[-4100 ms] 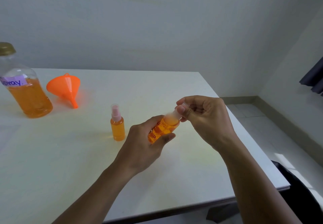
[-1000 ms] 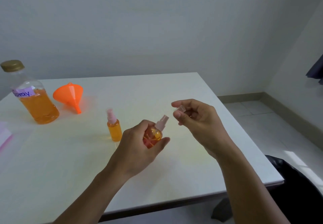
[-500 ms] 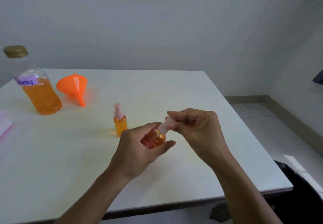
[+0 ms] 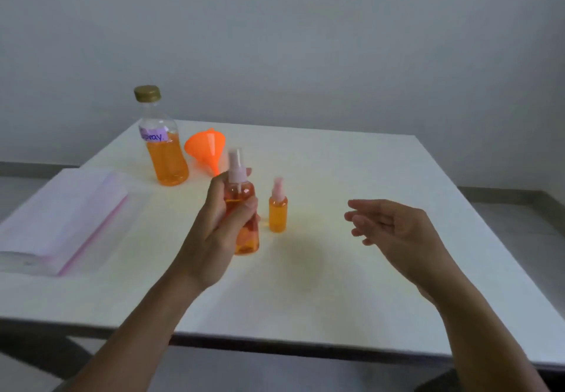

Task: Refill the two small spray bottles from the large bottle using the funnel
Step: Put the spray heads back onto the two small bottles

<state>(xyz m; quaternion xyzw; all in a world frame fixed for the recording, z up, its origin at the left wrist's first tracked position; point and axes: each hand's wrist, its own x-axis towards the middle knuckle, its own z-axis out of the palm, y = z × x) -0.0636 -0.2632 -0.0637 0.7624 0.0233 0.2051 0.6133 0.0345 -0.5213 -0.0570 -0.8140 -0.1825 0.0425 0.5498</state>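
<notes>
My left hand (image 4: 214, 232) grips a small spray bottle (image 4: 243, 208) of orange liquid, held upright with its pale pink spray head on. A second, smaller spray bottle (image 4: 278, 208) stands on the white table (image 4: 336, 284) just right of it, also with its pink head on. My right hand (image 4: 388, 229) hovers to the right, fingers relaxed and holding nothing. The large bottle (image 4: 163, 144) with a gold cap and a purple label stands at the back left. The orange funnel (image 4: 206, 148) lies on its side beside it.
A stack of white and pink paper or cloth (image 4: 61, 220) lies at the table's left edge. The table's near edge (image 4: 305, 345) runs across the bottom of the view, with floor beyond the right side.
My right hand has let go of the spray head and moved away to the right. My left hand has turned the bottle upright. The view has swung left.
</notes>
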